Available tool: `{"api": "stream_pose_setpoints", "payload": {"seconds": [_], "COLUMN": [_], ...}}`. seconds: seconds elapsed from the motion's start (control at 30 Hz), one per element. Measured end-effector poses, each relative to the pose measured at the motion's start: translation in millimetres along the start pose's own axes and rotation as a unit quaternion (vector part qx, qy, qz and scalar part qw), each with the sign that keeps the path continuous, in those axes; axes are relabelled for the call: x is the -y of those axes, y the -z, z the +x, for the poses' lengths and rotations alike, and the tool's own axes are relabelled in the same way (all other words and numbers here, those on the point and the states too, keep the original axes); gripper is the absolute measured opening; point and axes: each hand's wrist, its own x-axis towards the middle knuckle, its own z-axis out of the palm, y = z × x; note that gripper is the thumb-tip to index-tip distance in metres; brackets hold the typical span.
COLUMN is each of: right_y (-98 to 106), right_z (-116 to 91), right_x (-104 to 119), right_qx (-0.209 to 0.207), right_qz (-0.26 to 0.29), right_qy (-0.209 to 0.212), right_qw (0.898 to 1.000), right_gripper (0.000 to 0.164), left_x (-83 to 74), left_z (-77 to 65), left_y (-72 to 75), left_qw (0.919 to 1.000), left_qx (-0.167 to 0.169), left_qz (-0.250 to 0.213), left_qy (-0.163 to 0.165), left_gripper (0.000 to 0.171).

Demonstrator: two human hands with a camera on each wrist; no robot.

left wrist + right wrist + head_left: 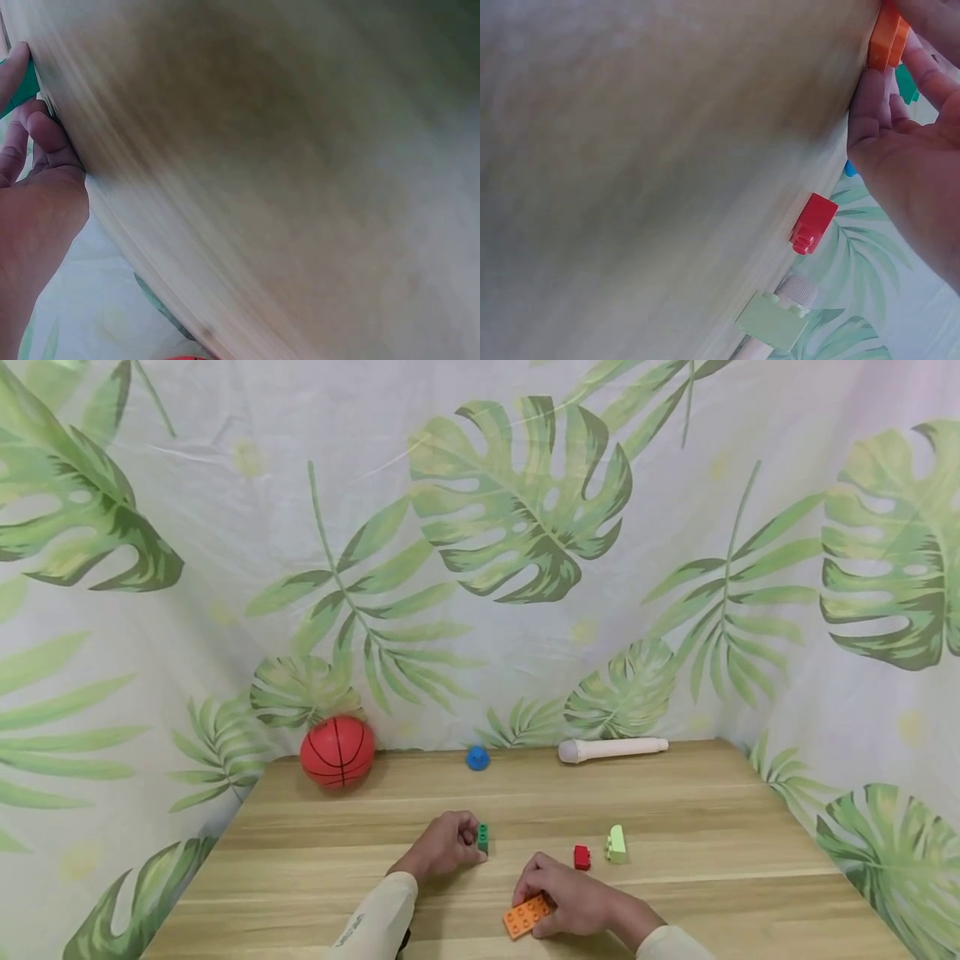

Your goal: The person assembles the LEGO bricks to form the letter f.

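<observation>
My left hand (448,843) pinches a small green toy brick (483,838) near the middle of the wooden table (337,893). In the left wrist view, a thumb and fingers hold the green brick at the left edge. Closer to the front, my right hand (567,897) grips an orange toy brick (527,917) by its ends, studs facing up. The right wrist view shows the orange brick between thumb and fingers, close over the tabletop. Beyond the right hand lie a red toy brick (582,857) and a light green curved brick (617,844), both with studs turned sideways.
A red basketball-patterned ball (337,752) sits at the back left. Along the back edge are a small round blue object (477,758) and a white toy microphone (613,749). A leaf-printed cloth (517,635) hangs behind the table.
</observation>
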Motion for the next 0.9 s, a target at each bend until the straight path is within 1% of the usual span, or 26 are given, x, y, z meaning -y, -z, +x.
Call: {"api": "stream_pose_setpoints", "payload": {"seconds": [0.23, 0.43, 0.6, 0.63, 0.67, 0.8, 0.87, 0.9], "right_y": [1, -1, -1, 0, 2, 9, 12, 14], "right_z": [0, 3, 8, 10, 13, 24, 31, 34], "right_x": [3, 6, 1, -2, -3, 0, 6, 8], "right_qx": [-0.012, -0.027, -0.058, -0.067, -0.073, -0.1, -0.116, -0.128], "right_qz": [-0.026, -0.037, -0.06, -0.073, -0.078, -0.093, -0.094, -0.1], "right_qy": [0.003, -0.006, 0.005, 0.015, 0.015, -0.002, -0.025, -0.03], "right_qw": [1.0, 0.999, 0.996, 0.995, 0.994, 0.991, 0.988, 0.986], "right_gripper": [0.025, 0.025, 0.027, 0.027, 0.027, 0.025, 0.024, 0.024], "left_x": [0.9, 1.1, 2.6, 3.0, 3.4, 2.2, 1.5, 1.0], "left_z": [1.2, 1.1, 0.6, 0.5, 0.6, -0.5, -0.5, -0.6], "left_y": [0.0, 0.6, 0.0, -0.2, -0.7, -0.6, -0.2, 0.1], "left_qw": [1.0, 1.0, 0.9999, 0.9999, 0.9999, 1.0, 0.9999, 0.9999], "left_qx": [0.0, -0.003, -0.004, -0.004, -0.004, -0.004, -0.003, -0.002], "left_qz": [0.005, 0.005, 0.007, 0.007, 0.007, -0.001, -0.007, -0.012], "left_qy": [-0.006, -0.007, -0.01, -0.012, -0.01, -0.008, -0.007, -0.007], "left_gripper": [0.029, 0.029, 0.027, 0.027, 0.027, 0.027, 0.028, 0.028]}}
